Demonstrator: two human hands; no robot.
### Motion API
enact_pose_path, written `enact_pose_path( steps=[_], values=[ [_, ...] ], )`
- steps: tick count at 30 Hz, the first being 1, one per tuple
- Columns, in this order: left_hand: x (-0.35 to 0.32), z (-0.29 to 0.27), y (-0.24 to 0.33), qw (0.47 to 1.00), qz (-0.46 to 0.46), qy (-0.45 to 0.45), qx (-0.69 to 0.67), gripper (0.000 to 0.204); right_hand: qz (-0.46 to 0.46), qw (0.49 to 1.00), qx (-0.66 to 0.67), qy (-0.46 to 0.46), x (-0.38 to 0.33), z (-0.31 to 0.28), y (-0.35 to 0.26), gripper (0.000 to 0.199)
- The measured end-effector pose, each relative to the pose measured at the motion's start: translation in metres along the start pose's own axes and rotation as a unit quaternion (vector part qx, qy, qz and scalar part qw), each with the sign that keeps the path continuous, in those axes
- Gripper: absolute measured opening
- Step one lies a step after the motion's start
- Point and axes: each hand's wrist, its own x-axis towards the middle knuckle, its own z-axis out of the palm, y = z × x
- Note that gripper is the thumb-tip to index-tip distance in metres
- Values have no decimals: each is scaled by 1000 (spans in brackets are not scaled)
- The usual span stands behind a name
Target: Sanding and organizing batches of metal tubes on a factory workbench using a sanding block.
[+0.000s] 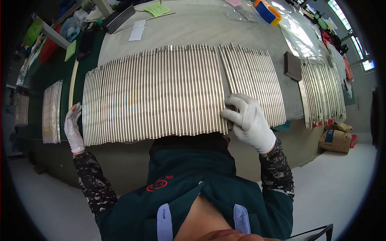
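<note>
The white-gloved right hand (250,120) pinches the near end of one thin silvery metal rod (226,84) at the gap between the wide row of silvery metal rods (155,96) and a smaller fanned batch of rods (257,86). The white-gloved left hand (73,127) rests open and flat against the row's far left edge. Lying side by side on the grey tabletop (193,30), the rods look stiff, smooth and prone to rolling, so the ends seem the best place to grip.

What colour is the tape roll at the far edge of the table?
Orange outside with a blue inner ring: tape roll, clearest in the head view.
</note>
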Motion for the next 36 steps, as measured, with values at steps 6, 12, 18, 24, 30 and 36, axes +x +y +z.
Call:
enact_pose_path(
  steps=[6,12,18,24,30,36],
  values=[
    [0,1,2,1000,4,-5,12,60,-83,993,-73,-41,13,-14,2,23],
    [-1,3,4,1000,2,-4,2,59,-93,992,-73,-48,19,-14,-5,21],
    [-1,5,5,1000,12,5,-3,61,-106,992,-55,-41,25,-10,-7,22],
    [-1,5,5,1000,5,-2,-2,62,-124,990,-50,-44,31,-6,-10,20],
    [-3,8,6,1000,4,6,-24,65,-136,989,-24,-46,37,-5,-12,22],
    [-2,8,7,1000,0,3,-31,66,-149,982,-71,-92,41,-2,-18,23]
  ],
)
